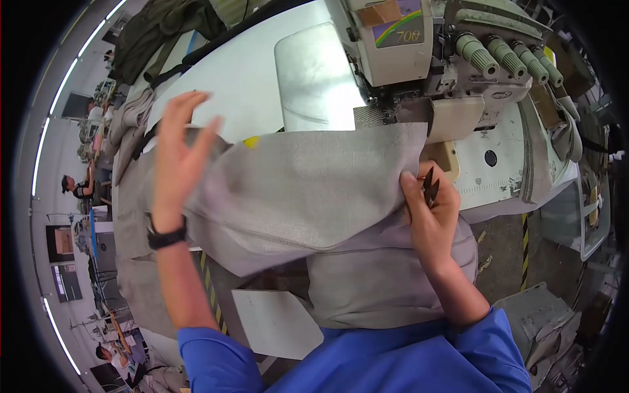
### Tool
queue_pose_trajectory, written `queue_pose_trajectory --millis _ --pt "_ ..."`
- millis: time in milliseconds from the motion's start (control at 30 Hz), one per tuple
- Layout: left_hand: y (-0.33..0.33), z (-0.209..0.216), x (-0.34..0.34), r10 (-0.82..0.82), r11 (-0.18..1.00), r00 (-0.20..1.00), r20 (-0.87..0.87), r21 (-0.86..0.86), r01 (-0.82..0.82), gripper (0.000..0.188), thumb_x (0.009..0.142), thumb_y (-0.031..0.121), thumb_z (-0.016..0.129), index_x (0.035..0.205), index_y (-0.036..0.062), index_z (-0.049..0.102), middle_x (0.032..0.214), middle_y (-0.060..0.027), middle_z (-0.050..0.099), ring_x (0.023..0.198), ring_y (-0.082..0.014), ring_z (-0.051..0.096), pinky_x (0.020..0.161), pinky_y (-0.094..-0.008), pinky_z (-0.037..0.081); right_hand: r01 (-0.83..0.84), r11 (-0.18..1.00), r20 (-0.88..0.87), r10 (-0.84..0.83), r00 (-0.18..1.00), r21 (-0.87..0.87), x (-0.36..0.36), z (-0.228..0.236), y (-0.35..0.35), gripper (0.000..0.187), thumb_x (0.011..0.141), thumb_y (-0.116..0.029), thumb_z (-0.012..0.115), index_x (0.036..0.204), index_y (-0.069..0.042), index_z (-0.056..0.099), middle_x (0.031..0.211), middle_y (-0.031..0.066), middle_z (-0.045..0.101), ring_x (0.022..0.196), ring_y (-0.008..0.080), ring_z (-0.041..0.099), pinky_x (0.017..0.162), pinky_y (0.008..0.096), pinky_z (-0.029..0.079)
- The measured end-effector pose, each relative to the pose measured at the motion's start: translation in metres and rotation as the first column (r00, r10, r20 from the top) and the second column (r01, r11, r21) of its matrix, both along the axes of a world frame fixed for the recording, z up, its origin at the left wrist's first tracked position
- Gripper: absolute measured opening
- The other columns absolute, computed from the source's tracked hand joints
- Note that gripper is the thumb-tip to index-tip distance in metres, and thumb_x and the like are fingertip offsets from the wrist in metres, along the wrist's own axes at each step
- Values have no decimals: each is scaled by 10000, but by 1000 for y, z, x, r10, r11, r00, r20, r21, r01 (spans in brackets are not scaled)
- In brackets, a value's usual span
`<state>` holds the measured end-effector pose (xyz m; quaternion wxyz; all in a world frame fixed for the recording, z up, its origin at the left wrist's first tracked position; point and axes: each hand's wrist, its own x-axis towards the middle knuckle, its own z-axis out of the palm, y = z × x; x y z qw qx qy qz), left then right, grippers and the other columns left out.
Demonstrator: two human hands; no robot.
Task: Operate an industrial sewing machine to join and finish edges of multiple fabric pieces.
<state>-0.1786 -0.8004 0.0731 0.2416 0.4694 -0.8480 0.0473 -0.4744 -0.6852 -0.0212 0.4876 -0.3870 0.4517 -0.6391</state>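
A wide piece of grey fabric (308, 187) spreads from the sewing machine table across my lap. My right hand (434, 216) pinches its right edge between thumb and fingers. The same hand also holds small dark thread snips (430, 188), their pointed blades sticking up past the fingers. My left hand (177, 147), smeared by motion, is raised over the fabric's left part, with fingers and thumb apart and nothing between them. The overlock sewing machine (400, 52) stands just beyond the fabric, whose far edge lies close to the needle area.
A shiny metal plate (314, 78) is set into the white table. Thread tension knobs (477, 56) line the machine's right side. Folded grey cloth (131, 114) is piled at the left, and a plastic bin (573, 219) stands at the right. Other people work far left.
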Motion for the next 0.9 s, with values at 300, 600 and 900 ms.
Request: queue_pose_trajectory --millis 300,600,900 --pt "49 -8 -144 -340 863 868 -362 248 441 119 782 15 657 859 -31 579 872 -90 547 786 -167 560 638 -252 445 -66 996 -105 60 993 -57 -8 16 5 166 766 -21 715 859 24 585 702 23 562 573 79 453 545 183 384" --pt "34 -31 -151 -293 936 929 -224 131 327 78 794 -2 656 797 -31 584 753 -73 552 605 -132 519 530 -235 396 -313 943 -212 331 920 116 -21 -6 3 271 766 -39 698 614 26 483 582 -12 410 537 57 315 476 260 242" --pt "51 -25 -156 -106 938 959 -262 295 185 86 758 -30 672 774 -21 587 720 -57 554 595 -108 519 534 -224 405 -213 977 -150 213 965 18 -19 -16 18 295 811 -3 613 570 7 443 495 -3 382 458 63 314 439 265 217"
